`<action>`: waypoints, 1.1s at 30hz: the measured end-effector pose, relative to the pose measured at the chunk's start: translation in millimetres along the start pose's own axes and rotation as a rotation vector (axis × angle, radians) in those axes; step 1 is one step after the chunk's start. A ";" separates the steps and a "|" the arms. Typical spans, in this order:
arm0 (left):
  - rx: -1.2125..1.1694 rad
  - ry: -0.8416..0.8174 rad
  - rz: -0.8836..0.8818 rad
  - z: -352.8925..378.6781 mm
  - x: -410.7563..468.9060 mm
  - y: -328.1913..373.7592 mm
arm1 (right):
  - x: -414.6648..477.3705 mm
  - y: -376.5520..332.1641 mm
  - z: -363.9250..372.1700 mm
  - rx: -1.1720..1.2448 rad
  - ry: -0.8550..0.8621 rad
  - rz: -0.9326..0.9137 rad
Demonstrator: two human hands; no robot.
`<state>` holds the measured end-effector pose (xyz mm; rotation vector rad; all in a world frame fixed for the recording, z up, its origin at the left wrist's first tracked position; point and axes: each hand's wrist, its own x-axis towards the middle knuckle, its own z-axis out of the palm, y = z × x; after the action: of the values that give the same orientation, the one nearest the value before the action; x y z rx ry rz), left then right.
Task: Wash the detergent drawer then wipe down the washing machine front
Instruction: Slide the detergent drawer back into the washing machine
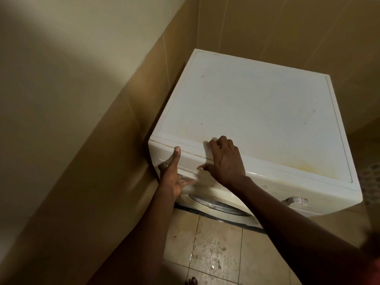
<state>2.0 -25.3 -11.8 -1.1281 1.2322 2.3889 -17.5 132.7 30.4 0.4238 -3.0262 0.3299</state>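
Note:
A white front-loading washing machine (257, 103) stands in a tiled corner, seen from above. Its detergent drawer (191, 159) sits at the top left of the front panel and looks level with the panel. My left hand (173, 177) grips the drawer front, thumb up on its top edge and fingers curled under its lower lip. My right hand (226, 161) rests on the machine's front top edge just right of the drawer, with its fingers spread on the lid and its thumb against the drawer face. It holds nothing.
The round door (216, 204) and a control dial (296, 200) show on the front below my arms. A yellowish stain (306, 163) marks the lid. The tan tiled wall (102, 140) nearly touches the machine's left side. The floor tiles (216, 249) look wet.

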 end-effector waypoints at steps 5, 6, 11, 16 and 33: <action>0.002 0.006 0.008 -0.3 5.3 -2.0 | 1.8 -1.9 2.9 -0.012 0.032 -0.015; 0.008 0.010 0.011 0.7 5.2 -2.1 | 2.0 -3.0 3.5 -0.012 0.045 -0.010; -0.021 0.179 0.080 9.8 -0.4 -11.3 | 1.6 -1.1 -0.3 0.023 -0.024 0.022; -0.200 0.041 0.059 5.3 -4.0 -21.3 | 11.4 17.4 -30.3 0.463 -0.176 0.187; -0.189 -0.010 0.013 26.4 12.5 -26.4 | 6.1 58.6 -23.6 0.438 -0.186 0.328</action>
<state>-7.1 9.8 -27.3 -1.1619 1.0301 2.5613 -38.8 191.3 42.2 -0.0333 -3.1869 1.0382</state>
